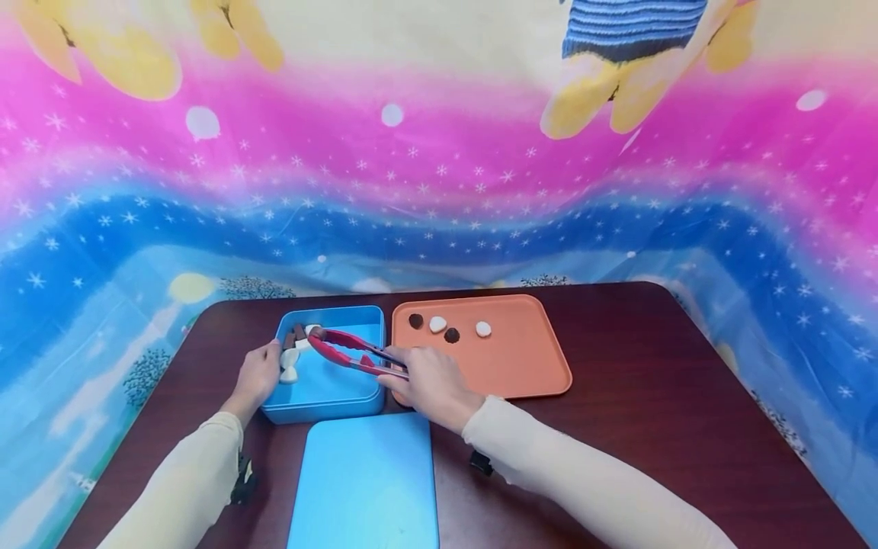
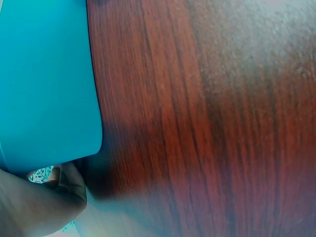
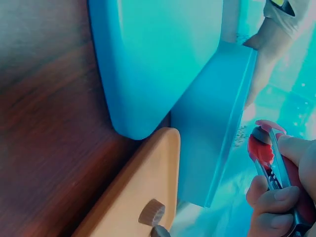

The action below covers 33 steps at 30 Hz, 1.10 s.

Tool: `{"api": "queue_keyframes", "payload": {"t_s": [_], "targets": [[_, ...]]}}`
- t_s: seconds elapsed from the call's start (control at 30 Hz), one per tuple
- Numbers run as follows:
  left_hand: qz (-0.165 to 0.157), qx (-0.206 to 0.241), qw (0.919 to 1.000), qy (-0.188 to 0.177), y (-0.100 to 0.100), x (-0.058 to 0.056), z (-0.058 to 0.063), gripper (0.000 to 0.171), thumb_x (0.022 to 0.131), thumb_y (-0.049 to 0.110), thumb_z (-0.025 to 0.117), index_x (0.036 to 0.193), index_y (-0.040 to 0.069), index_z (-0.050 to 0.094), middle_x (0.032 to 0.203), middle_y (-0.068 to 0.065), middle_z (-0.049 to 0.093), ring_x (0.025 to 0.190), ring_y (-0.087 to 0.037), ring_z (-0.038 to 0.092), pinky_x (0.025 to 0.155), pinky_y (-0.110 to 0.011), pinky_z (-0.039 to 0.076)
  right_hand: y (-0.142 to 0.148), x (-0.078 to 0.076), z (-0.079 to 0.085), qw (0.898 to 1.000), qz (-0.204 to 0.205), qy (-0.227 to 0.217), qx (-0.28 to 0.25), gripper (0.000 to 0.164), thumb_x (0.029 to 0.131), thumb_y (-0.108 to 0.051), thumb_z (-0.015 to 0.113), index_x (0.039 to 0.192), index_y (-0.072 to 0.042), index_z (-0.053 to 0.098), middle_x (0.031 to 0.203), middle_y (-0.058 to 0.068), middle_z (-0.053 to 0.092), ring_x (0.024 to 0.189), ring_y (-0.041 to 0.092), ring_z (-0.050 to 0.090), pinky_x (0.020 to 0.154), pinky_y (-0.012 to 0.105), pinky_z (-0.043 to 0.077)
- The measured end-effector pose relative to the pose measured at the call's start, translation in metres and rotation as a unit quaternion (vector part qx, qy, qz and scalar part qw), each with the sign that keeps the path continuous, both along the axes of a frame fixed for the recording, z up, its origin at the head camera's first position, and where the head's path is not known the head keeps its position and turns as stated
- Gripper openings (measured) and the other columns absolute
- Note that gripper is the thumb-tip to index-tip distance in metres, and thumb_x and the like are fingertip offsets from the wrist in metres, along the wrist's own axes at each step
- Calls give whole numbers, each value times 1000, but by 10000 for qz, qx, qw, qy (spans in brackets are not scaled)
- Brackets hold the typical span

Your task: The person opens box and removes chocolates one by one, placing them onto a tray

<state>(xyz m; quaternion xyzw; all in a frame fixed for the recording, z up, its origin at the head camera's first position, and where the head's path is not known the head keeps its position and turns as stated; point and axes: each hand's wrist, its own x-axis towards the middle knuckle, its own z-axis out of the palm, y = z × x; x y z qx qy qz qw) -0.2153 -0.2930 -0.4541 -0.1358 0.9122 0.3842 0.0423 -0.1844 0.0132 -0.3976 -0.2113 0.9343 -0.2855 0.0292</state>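
Note:
My right hand [image 1: 434,385] grips red-tipped tongs [image 1: 336,336] over the far left part of a blue box [image 1: 322,414]. A dark brown piece [image 3: 260,134] sits between the tong tips, which close around it. With my left hand [image 1: 257,377] I hold the box's left wall near the rim. Inside, white pieces [image 1: 289,362] and brown pieces [image 1: 298,332] lie along the left side, partly hidden by the tongs. In the left wrist view, the left hand [image 2: 54,202] shows at the lower left with its fingers bent.
Right of the box stands an orange tray [image 1: 514,366] holding two dark pieces [image 1: 451,335] and two white pieces [image 1: 483,329]. A flat blue lid [image 1: 366,488] lies in front of the box. The dark wooden table [image 1: 617,396] meets a colourful cloth [image 1: 439,191] behind.

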Motion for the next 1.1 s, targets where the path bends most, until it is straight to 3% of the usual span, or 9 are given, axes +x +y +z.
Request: {"api": "queue_keyframes", "payload": {"t_s": [0.1, 0.27, 0.43, 0.6, 0.8, 1.0, 1.1], "targets": [[-33, 8, 10000, 4, -1, 1, -2, 62, 110, 43, 11, 100, -3, 51, 83, -12, 41, 100, -36, 51, 84, -47, 39, 10, 5, 2, 10000, -6, 93, -8, 50, 94, -44, 71, 138, -21, 64, 84, -3, 67, 62, 9, 52, 49, 25, 42], [-66, 14, 10000, 21, -3, 0, -3, 61, 110, 44, 11, 100, -1, 51, 80, -9, 37, 97, -34, 50, 82, -46, 38, 29, 14, 4, 9998, -141, 105, -3, 53, 92, -43, 73, 139, -20, 63, 80, -3, 67, 61, 11, 52, 48, 25, 40], [-26, 28, 10000, 4, -2, 0, -2, 59, 110, 43, 12, 99, 0, 51, 80, -9, 38, 92, -33, 50, 80, -43, 39, 47, 22, 4, 9994, -312, 165, -69, 54, 91, -42, 74, 139, -18, 63, 88, -3, 71, 61, 9, 50, 49, 23, 39], [-14, 57, 10000, -16, -2, 0, 0, 58, 110, 43, 12, 95, 0, 49, 82, -11, 39, 97, -36, 51, 82, -45, 39, 64, 27, 6, 9987, -442, 223, -93, 55, 90, -41, 76, 139, -20, 63, 94, -1, 73, 62, 9, 51, 51, 23, 39], [-102, 36, 9999, 19, -3, -1, 0, 68, 110, 44, 10, 122, -8, 53, 110, -28, 53, 115, -43, 50, 90, -51, 40, 87, 34, 3, 9969, -600, 502, -23, 52, 89, -39, 77, 136, -22, 66, 115, 2, 75, 83, 10, 62, 67, 28, 46], [-126, 94, 9998, -75, -3, -1, -1, 73, 109, 45, 8, 143, -9, 44, 134, -34, 49, 127, -47, 46, 99, -58, 40, 112, 39, -3, 9959, -704, 570, -33, 53, 88, -39, 79, 136, -22, 66, 120, 0, 74, 93, 12, 66, 78, 34, 52], [-89, 75, 9999, -54, -3, -1, 0, 70, 110, 45, 9, 127, -8, 52, 111, -29, 55, 112, -43, 53, 91, -53, 44, 124, 42, -6, 9957, -728, 574, -24, 52, 88, -38, 79, 136, -22, 66, 121, -1, 74, 93, 11, 65, 78, 32, 52]]}}
